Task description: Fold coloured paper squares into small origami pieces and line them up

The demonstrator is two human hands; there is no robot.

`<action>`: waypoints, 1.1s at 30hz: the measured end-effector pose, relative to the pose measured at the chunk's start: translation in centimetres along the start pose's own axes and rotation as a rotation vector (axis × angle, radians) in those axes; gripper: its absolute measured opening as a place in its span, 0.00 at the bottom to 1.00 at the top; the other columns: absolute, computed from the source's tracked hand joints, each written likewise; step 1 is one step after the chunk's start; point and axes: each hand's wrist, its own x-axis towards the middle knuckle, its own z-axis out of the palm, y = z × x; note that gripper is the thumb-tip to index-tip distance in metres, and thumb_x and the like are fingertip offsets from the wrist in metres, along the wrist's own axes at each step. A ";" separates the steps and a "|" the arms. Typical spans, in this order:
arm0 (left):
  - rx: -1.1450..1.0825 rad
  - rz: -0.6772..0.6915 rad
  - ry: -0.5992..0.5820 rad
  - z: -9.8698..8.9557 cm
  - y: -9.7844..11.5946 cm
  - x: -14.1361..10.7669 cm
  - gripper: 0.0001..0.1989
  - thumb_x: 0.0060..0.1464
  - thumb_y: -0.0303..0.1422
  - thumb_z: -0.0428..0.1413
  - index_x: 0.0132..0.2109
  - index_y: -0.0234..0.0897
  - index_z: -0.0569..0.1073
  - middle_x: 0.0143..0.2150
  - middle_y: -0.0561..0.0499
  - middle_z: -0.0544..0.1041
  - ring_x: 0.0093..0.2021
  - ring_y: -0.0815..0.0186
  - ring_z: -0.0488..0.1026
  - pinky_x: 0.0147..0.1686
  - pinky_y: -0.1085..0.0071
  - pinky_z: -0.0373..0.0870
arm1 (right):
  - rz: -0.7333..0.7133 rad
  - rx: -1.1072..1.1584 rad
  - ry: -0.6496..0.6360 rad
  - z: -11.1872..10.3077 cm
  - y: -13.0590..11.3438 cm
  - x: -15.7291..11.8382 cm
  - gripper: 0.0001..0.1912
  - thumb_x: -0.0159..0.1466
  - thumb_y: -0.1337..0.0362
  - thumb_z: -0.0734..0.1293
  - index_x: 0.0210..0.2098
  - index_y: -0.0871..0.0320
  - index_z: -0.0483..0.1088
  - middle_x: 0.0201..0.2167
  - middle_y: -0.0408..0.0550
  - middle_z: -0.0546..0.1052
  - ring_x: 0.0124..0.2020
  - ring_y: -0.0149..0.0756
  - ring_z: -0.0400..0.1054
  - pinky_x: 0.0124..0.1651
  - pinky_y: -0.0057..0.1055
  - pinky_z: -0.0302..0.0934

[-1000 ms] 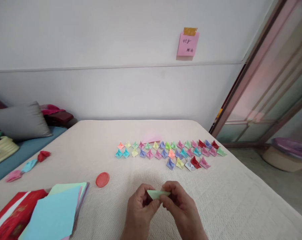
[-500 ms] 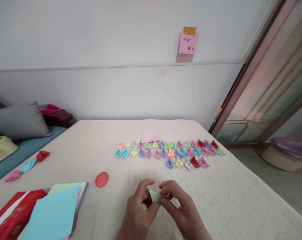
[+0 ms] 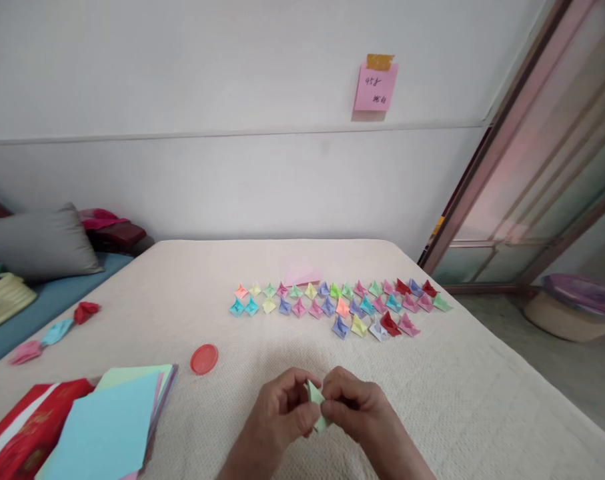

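A small folded piece of pale green paper (image 3: pixel 316 395) is pinched between my two hands, low in the middle of the view. My left hand (image 3: pixel 287 413) is closed on its left side, thumb in front. From the right, my right hand (image 3: pixel 355 407) grips it between thumb and curled fingers. The fingertips hide part of the paper. Beyond the hands, several small folded paper pieces (image 3: pixel 342 307) in many colours stand in three rows on the cream cloth-covered table (image 3: pixel 207 280).
Left of my hands lies a round red lid (image 3: pixel 204 359). Coloured paper sheets (image 3: pixel 107 427) overlap a red packet (image 3: pixel 27 420) at the lower left. Three crumpled pieces (image 3: pixel 57 331) lie at the left edge. A flat pink paper (image 3: pixel 302 272) lies behind the rows.
The pale green paper has turned more upright, with its point raised. Both hands have closed in around it, their fingers curled more tightly.
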 end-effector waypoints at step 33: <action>0.027 -0.049 0.269 -0.8 -3.3 1.5 0.11 0.41 0.34 0.63 0.24 0.34 0.68 0.31 0.51 0.71 0.25 0.71 0.66 0.26 0.74 0.61 | 0.081 0.095 0.100 0.8 1.8 1.2 0.06 0.49 0.67 0.67 0.19 0.57 0.64 0.17 0.38 0.65 0.21 0.30 0.58 0.25 0.28 0.51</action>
